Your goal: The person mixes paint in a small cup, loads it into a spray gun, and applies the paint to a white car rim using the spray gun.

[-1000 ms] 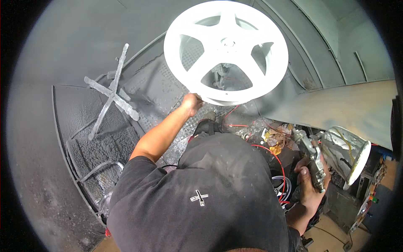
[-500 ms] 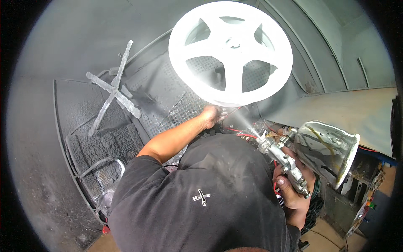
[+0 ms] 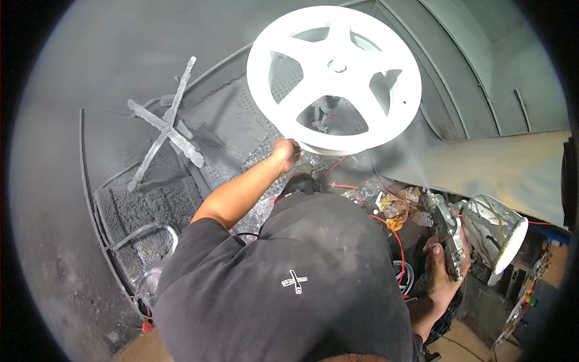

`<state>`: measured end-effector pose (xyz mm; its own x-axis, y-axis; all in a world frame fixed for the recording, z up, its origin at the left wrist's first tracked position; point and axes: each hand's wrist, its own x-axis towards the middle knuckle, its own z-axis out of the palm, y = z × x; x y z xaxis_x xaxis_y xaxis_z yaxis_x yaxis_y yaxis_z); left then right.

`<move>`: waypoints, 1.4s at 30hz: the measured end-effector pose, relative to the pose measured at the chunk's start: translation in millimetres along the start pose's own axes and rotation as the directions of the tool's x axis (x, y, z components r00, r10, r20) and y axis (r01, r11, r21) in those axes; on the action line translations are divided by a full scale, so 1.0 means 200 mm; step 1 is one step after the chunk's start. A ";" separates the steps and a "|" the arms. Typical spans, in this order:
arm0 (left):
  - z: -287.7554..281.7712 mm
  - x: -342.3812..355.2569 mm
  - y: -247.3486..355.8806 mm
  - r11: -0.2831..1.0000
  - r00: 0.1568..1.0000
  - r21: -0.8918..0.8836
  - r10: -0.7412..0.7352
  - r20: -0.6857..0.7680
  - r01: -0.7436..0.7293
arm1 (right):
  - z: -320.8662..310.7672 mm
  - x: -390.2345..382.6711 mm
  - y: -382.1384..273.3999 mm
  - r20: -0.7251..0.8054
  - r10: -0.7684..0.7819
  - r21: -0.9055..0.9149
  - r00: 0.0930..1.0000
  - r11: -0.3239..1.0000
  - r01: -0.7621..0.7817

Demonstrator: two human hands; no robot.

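Observation:
A white five-spoke wheel (image 3: 289, 130) faces up at the top middle, its surface looking coated in white. My left hand (image 3: 286, 153) is closed at the wheel's lower left edge, its fingertips partly hidden by the rim. Off to the lower right, my right hand (image 3: 445, 274) is wrapped round a metal spray gun (image 3: 446, 223), whose nozzle points away from me. A paint cup (image 3: 491, 232), smeared with white and streaked inside, is fixed to the gun's right side. Faint mist (image 3: 416, 160) drifts ahead of the nozzle, right of the wheel.
A grey-crusted cross-shaped stand (image 3: 166, 127) stands at the left, above a rough, overspray-coated block (image 3: 148, 205). Red hose (image 3: 398, 241) and crumpled scraps (image 3: 395, 211) lie below the wheel. A pale panel (image 3: 494, 175) runs along the right; plastic sheeting covers the floor.
The wheel has turned, so its spokes sit differently. My left hand has shifted left along the rim. The spray gun has moved right and down, away from the wheel, and its spray looks fainter.

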<state>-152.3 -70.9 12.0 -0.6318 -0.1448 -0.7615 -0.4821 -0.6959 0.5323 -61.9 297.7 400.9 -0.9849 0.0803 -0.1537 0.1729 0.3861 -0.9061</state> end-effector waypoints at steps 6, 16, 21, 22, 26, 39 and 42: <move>0.12 -0.03 -0.11 1.000 1.000 0.018 -0.026 0.010 0.025 | -0.04 -0.03 0.00 0.373 0.091 0.277 0.923 0.939 -0.204; 0.00 -0.42 -0.30 0.702 0.948 0.701 -0.295 0.122 0.128 | 0.02 0.09 0.43 0.651 0.085 0.132 0.754 0.966 -0.223; 0.05 -0.50 -0.21 0.678 0.973 0.732 -0.120 0.196 -0.064 | 0.06 0.15 0.64 0.731 0.002 0.072 0.682 0.994 -0.080; 0.07 -0.51 -0.19 0.636 0.982 0.762 -0.032 0.185 -0.123 | 0.06 0.16 0.63 0.748 -0.010 0.061 0.664 0.997 -0.053; 0.10 -0.61 -0.21 0.364 0.958 0.890 0.022 0.286 -0.274 | 0.03 0.19 0.60 0.796 -0.052 0.119 0.603 0.990 -0.071; -0.26 -0.72 -0.23 0.312 0.776 0.867 -0.618 -0.125 0.389 | -0.12 0.52 0.04 0.505 -0.137 0.276 0.852 0.961 -0.008; -0.26 -0.65 -0.16 0.329 0.849 0.927 -0.528 0.021 0.181 | -0.05 0.68 -0.18 0.406 -0.238 0.261 0.882 0.955 0.137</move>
<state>-22.4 -65.9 74.4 -0.2947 0.2592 -0.9198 -0.8356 0.3970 0.3796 -201.1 303.8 417.1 -0.9155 -0.3942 -0.0801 0.0265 0.1397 -0.9898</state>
